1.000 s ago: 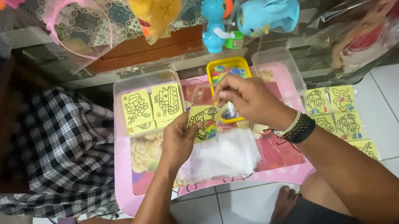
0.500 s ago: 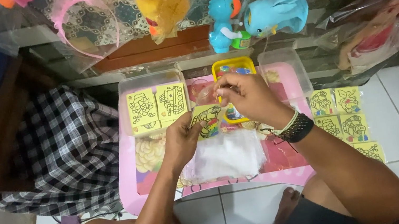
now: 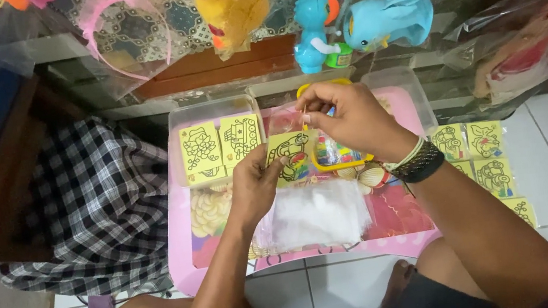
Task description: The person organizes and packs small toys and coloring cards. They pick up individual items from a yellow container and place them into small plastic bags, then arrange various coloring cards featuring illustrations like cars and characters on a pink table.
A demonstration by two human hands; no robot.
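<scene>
My left hand (image 3: 255, 185) holds a small yellow picture card (image 3: 288, 155) with a black line drawing, partly coloured, above a pink low table (image 3: 183, 252). My right hand (image 3: 349, 120) pinches something thin at the card's top right corner, over a yellow-rimmed tray (image 3: 334, 163) of small coloured bottles. What the right fingers pinch is too small to make out. A beaded bracelet sits on my right wrist.
A clear box (image 3: 214, 149) with two more yellow cards stands at the table's back left. A stack of clear plastic sleeves (image 3: 317, 217) lies at the front. Several yellow cards (image 3: 483, 154) lie on the tiled floor to the right. Bagged toys hang behind; checkered cloth lies left.
The view has shifted slightly. My right hand has lifted a little toward the card's top corner; my left hand keeps hold of the card.
</scene>
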